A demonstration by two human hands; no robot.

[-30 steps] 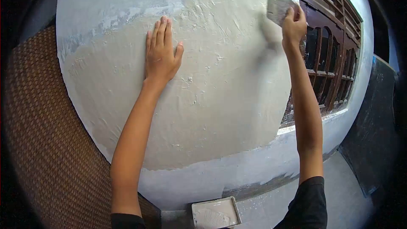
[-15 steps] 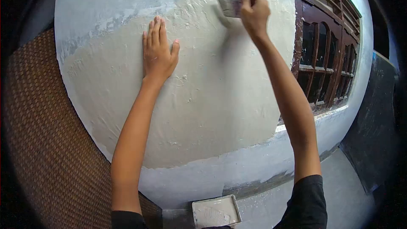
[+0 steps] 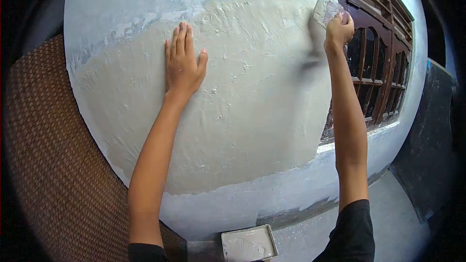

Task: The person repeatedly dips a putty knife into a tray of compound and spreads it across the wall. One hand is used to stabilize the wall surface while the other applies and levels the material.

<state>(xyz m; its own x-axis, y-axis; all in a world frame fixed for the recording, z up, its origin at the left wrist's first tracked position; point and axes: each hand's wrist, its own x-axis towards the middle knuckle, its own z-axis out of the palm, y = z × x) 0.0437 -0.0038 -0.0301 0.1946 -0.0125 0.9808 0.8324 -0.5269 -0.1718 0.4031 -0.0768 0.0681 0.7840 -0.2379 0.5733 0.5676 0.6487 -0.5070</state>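
My left hand (image 3: 183,68) lies on the putty-coated wall (image 3: 233,131), fingers stretched upward and thumb apart, holding nothing. Higher up, at the right edge of the coated patch, my right hand (image 3: 339,30) grips a flat putty-smeared spreader (image 3: 322,12). Its pale plate faces the wall and a purplish part shows near my fingers. The coating is grey-beige, with ridges and small lumps across its upper and middle parts. My right wrist overlaps the window frame's left edge in this view.
A brown wooden window (image 3: 371,63) with dark panes borders the coating on the right. Woven matting (image 3: 53,155) covers the left side. On the floor below stands a tray (image 3: 274,245) of pale wet mix. A dark panel (image 3: 427,140) leans at far right.
My right hand has carried the spreader rightward and slightly down, from the upper middle of the coating to its edge by the window. My left hand stays at nearly the same place.
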